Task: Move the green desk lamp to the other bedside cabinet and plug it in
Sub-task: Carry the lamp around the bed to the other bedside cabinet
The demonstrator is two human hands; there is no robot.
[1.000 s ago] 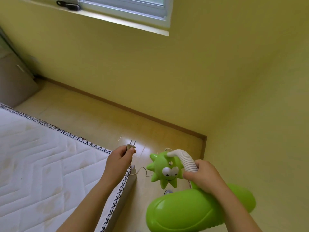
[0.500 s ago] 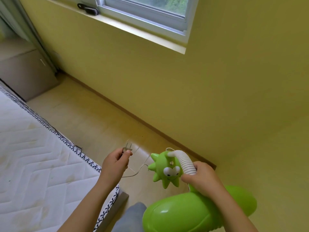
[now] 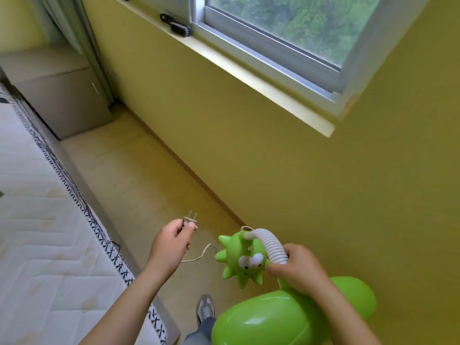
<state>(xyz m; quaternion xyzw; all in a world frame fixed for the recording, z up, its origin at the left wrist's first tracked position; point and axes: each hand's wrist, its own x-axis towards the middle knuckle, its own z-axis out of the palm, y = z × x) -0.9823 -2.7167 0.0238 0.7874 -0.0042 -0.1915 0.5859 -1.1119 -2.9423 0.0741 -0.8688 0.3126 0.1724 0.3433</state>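
The green desk lamp is carried low at the bottom right, its glossy base nearest me and its spiky cartoon head pointing forward. My right hand is closed around the lamp's white ribbed neck. My left hand pinches the two-pin plug, prongs up, and the thin cord loops from it toward the lamp head. A grey bedside cabinet stands at the far left beside the bed.
A bare white mattress with a patterned edge fills the left. A wooden floor strip runs between it and the yellow wall. A window sill holds a black object. My shoe shows below.
The view has swung up and along the aisle; the cabinet and window have come into view. Both hands keep the same hold on plug and lamp neck. A foot has stepped forward.
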